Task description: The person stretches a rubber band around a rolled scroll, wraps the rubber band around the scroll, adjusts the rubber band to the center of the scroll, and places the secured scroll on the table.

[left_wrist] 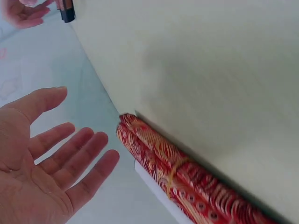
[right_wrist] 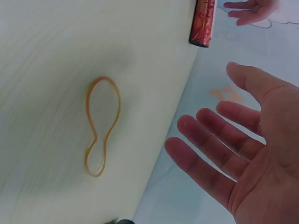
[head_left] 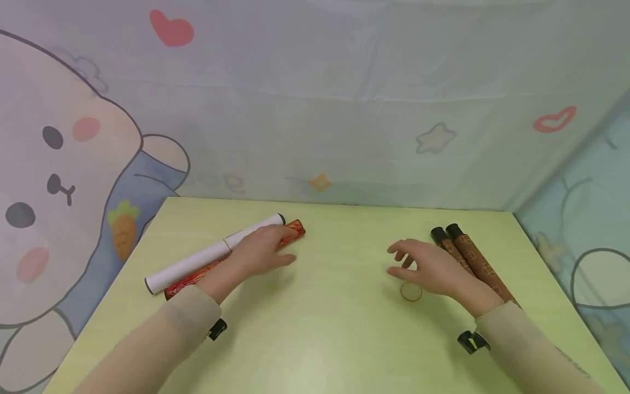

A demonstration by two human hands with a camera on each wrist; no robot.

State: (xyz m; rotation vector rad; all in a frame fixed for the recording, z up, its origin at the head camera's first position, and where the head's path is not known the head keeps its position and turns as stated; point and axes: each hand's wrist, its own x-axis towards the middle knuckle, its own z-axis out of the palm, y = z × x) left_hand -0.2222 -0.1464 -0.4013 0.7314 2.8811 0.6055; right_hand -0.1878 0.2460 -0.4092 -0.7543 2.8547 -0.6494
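My left hand (head_left: 256,251) hovers with loosely bent fingers over a red-and-gold patterned roll (head_left: 189,280), hiding part of it. In the left wrist view a rubber band (left_wrist: 172,178) circles this roll, and no finger grips it. Alongside lies a white roll (head_left: 192,264) with dark ends and a thin band around it. On the other side, my right hand (head_left: 433,269) hangs empty, fingers apart, above a loose rubber band (head_left: 410,301). The right wrist view shows that band (right_wrist: 88,105) whole, pinched into a narrow waist.
Two brown patterned rolls with black ends, one partly hidden (head_left: 450,244) and one outermost (head_left: 479,262), lie beside my right hand. All rest on a pale yellow-green table (head_left: 325,334). A printed cloth (head_left: 315,109) hangs behind the table's back edge.
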